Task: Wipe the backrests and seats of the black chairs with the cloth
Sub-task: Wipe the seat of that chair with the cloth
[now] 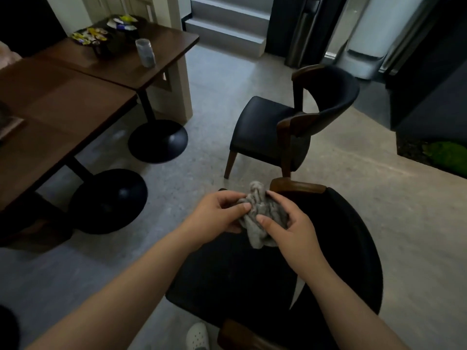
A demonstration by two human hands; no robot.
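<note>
A crumpled grey cloth [262, 210] is held above the seat of the near black chair [227, 279]. My left hand [214, 213] pinches its left side between thumb and fingers. My right hand [290, 228] grips its right side with thumb on top. The near chair has a curved black backrest [358, 248] with brown wooden ends. A second black chair [265, 130] stands farther off, its seat facing left and its curved backrest [338, 97] to the right.
Two dark wooden tables [63, 104] on black round bases [108, 200] stand at the left, with a clear jar [145, 53] and trays of packets [88, 36]. Grey steps [227, 29] lie ahead. A dark cabinet [429, 84] stands at the right. My white shoe [197, 337] shows below.
</note>
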